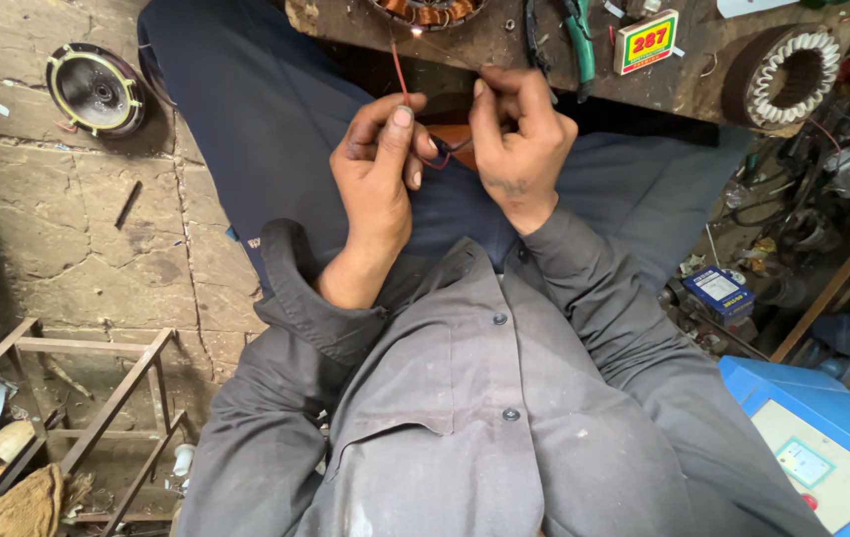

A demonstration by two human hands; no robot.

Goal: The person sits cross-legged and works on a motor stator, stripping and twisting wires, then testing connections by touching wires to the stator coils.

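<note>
My left hand [378,159] pinches a thin red wire [400,78] between thumb and forefinger, just above my lap. My right hand [516,134] grips the same wire end close beside it, the fingertips of both hands nearly touching. The red wire runs up from my fingers to a copper-wound motor stator [428,12] at the edge of a wooden workbench [504,45]. A short dark piece shows between the two hands; what it is I cannot tell. I sit with grey sleeves and dark blue trousers below.
A second stator [791,72] with white insulation, a green-handled tool [578,40] and a small card lie on the bench. A round motor cover [96,88] sits on the stone floor at left, a metal frame [87,398] lower left, a blue machine [823,447] lower right.
</note>
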